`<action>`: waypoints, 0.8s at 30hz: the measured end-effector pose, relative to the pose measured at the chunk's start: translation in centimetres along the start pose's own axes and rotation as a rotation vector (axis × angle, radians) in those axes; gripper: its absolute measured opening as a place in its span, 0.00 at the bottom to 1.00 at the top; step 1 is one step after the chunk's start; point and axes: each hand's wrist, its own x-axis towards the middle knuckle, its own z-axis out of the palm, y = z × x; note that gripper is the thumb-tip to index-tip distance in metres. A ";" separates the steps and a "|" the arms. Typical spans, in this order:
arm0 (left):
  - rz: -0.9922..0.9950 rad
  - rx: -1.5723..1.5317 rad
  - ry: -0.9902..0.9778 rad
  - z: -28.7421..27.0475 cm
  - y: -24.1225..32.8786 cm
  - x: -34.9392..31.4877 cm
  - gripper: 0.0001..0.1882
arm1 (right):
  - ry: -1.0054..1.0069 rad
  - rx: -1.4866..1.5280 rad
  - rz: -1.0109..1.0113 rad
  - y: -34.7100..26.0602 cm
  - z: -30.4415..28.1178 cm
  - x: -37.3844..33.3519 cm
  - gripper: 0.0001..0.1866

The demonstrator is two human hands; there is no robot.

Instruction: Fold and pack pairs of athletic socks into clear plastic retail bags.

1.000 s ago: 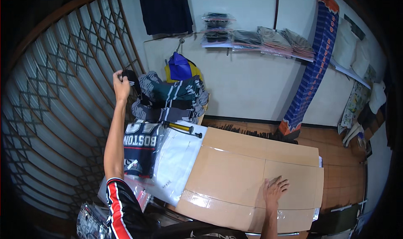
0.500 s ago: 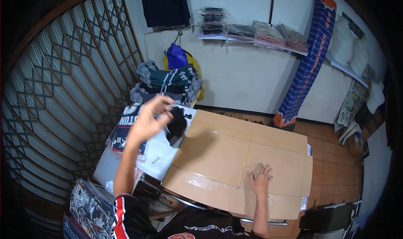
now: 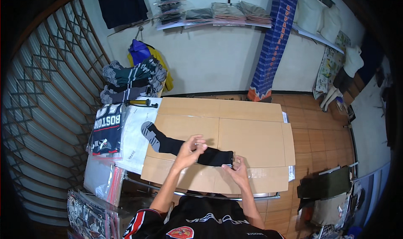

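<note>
A long black sock [image 3: 168, 145] with a grey patterned foot lies stretched across a cardboard sheet [image 3: 256, 140], its toe to the left. My right hand [image 3: 237, 172] pinches the cuff at the sock's right end between thumb and fingers. Above the sock's middle hovers my left hand [image 3: 189, 154], fingers loosely curled and apart, with nothing visible in them. It hides part of the leg of the sock.
Left of the cardboard are a bagged navy shirt [image 3: 107, 128], a white plastic packet [image 3: 135, 132] and a small pump [image 3: 140, 102]. Behind them rises a pile of folded socks [image 3: 134, 77]. A metal rail [image 3: 201, 194] runs along the table's near edge.
The black sock, earlier a blurred dark shape at the left by my raised left hand, now lies on the cardboard. My right hand went from resting on the cardboard to the cuff. The view shifted.
</note>
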 end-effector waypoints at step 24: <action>0.202 0.947 0.476 0.6 -4.4 -6.6 0.25 | 0.665 -0.010 -0.127 0.1 -12.3 7.9 0.30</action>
